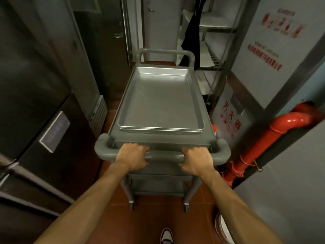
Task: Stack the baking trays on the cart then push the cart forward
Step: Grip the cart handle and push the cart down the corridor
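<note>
Both hands on the handle, cart pointing straight down the aisle.

The left hand [132, 154] and right hand [196, 158] are each wrapped around the near handle [164, 156] of the cart [162, 138], about level with each other. The trays [161, 101] sit stacked on its top shelf, directly ahead of the hands, their long axis running away from the person. The stacking looks done; the push runs along that axis, between fridge [44, 103] and red pipe [274, 136].

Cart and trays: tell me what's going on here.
A person has both hands on the near handle of a grey cart, left hand and right hand in a closed grip. A stack of baking trays sits on its top shelf. The cart points down a narrow passage toward a metal shelf rack.
</note>
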Available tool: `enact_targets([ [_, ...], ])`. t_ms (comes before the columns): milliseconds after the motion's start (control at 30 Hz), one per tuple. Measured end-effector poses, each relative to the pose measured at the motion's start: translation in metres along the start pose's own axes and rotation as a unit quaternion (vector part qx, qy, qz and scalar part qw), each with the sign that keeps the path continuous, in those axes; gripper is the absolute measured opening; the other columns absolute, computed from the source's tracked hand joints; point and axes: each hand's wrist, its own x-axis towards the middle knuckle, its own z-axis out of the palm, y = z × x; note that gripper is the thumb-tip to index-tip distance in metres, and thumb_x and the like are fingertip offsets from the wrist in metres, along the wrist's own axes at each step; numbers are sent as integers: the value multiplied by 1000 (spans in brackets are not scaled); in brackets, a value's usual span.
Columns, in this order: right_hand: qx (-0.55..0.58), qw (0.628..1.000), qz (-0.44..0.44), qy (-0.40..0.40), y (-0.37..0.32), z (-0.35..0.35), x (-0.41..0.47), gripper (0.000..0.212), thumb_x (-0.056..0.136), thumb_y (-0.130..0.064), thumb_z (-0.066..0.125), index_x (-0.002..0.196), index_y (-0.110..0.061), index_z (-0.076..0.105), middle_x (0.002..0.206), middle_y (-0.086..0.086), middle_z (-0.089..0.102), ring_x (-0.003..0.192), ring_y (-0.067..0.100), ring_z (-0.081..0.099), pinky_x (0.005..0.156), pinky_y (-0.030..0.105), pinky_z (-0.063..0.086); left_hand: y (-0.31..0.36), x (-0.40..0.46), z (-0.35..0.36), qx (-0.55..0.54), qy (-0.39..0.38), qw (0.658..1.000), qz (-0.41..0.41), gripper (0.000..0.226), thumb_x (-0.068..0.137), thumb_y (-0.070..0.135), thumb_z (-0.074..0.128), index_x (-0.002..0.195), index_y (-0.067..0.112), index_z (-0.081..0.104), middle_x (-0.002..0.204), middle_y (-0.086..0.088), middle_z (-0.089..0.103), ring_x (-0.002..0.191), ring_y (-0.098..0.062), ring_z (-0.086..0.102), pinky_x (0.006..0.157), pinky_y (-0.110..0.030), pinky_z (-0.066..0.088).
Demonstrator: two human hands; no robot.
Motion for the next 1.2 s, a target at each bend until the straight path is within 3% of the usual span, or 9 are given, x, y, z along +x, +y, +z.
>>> enact_targets([
  [367, 23, 1000, 2, 1, 57, 18, 174, 31, 69, -48, 62, 88, -24, 63, 81, 3, 71, 75, 28, 66, 66, 35, 50, -57, 169, -16, -4, -7, 1000, -24, 30, 70, 48, 62, 95, 31, 63, 94, -2, 72, 89, -26, 66, 76, -35, 50],
  [733, 32, 999, 20, -2, 100, 30, 326, 34, 71, -52, 59, 89, -24, 63, 89, 2, 72, 84, 27, 66, 73, 34, 52, -122, 322, -20, -9, 8, 1000, 12, 33, 70, 51, 56, 95, 31, 62, 93, 0, 71, 87, -24, 65, 75, -36, 50],
  [1033, 3, 999, 49, 3, 118, 40, 434, 38, 62, -54, 59, 84, -23, 64, 79, 5, 73, 77, 31, 67, 63, 32, 49, -170, 427, -36, -8, -11, 1000, 15, 29, 75, 49, 60, 97, 30, 63, 100, -3, 71, 94, -26, 64, 79, -36, 47],
  [1200, -12, 999, 34, -4, 139, 45, 482, 39, 64, -53, 62, 86, -21, 63, 81, 6, 72, 80, 31, 67, 65, 34, 49, -184, 475, -39, -13, -7, 1000, 17, 28, 74, 49, 59, 95, 31, 63, 97, -2, 71, 92, -25, 64, 79, -36, 49],
])
